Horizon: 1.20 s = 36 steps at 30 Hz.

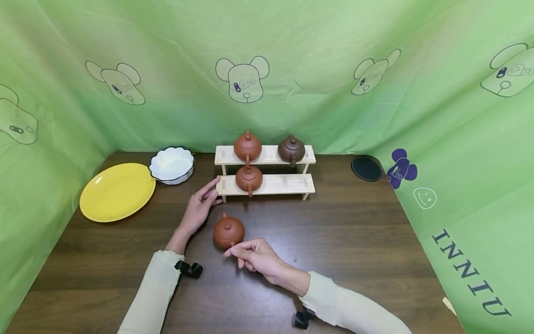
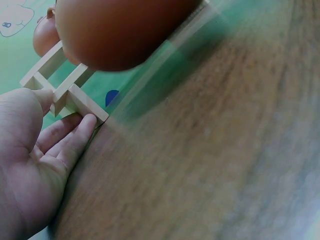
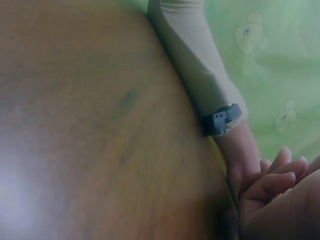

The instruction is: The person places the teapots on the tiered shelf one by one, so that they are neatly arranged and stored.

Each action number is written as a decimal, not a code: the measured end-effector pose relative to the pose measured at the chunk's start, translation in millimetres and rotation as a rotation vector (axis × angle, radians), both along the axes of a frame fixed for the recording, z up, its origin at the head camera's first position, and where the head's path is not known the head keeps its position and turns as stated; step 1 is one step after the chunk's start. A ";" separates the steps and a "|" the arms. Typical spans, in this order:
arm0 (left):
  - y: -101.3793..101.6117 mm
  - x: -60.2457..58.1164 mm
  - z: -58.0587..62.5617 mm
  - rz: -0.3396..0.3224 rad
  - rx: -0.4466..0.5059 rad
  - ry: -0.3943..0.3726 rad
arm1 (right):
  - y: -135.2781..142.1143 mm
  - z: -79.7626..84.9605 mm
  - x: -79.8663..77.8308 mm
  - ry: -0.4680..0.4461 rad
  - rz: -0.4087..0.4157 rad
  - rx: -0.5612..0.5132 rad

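Note:
A reddish-brown clay teapot (image 1: 228, 232) is in front of a two-tier wooden stand (image 1: 285, 184). My right hand (image 1: 258, 257) pinches this teapot at its near side, with thumb and index finger together. In the left wrist view the same teapot (image 2: 125, 30) looms large at the top. My left hand (image 1: 198, 208) grips the left end of the stand's lower tier. The left wrist view shows the thumb at the board's end and fingertips against the leg. On the lower tier sits another reddish teapot (image 1: 249, 178). The right wrist view shows the right hand's curled fingers (image 3: 270, 190), but no teapot.
The upper tier bears a reddish teapot (image 1: 247, 147) and a dark brown teapot (image 1: 291, 149). To the left lie a yellow plate (image 1: 117, 192) and a white fluted bowl (image 1: 172, 165). A black round coaster (image 1: 366, 168) is at the back right. Green curtains (image 1: 308, 93) enclose the table.

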<state>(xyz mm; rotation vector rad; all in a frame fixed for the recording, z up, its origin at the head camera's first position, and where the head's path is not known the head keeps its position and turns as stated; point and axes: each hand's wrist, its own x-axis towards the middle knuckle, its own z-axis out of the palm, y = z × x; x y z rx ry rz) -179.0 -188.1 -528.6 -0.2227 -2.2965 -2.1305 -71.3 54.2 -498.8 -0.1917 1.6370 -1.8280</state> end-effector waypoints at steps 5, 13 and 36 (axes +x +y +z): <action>0.5 -1.1 -1.8 0.005 0.010 0.006 | 9.3 3.7 0.0 0.026 -0.001 0.010; 0.6 -1.4 -2.3 0.001 0.021 -0.005 | 25.9 7.8 -1.4 0.041 -0.008 0.004; 0.2 -0.9 -1.9 -0.003 0.032 -0.006 | 71.8 22.4 -10.1 0.079 -0.140 0.006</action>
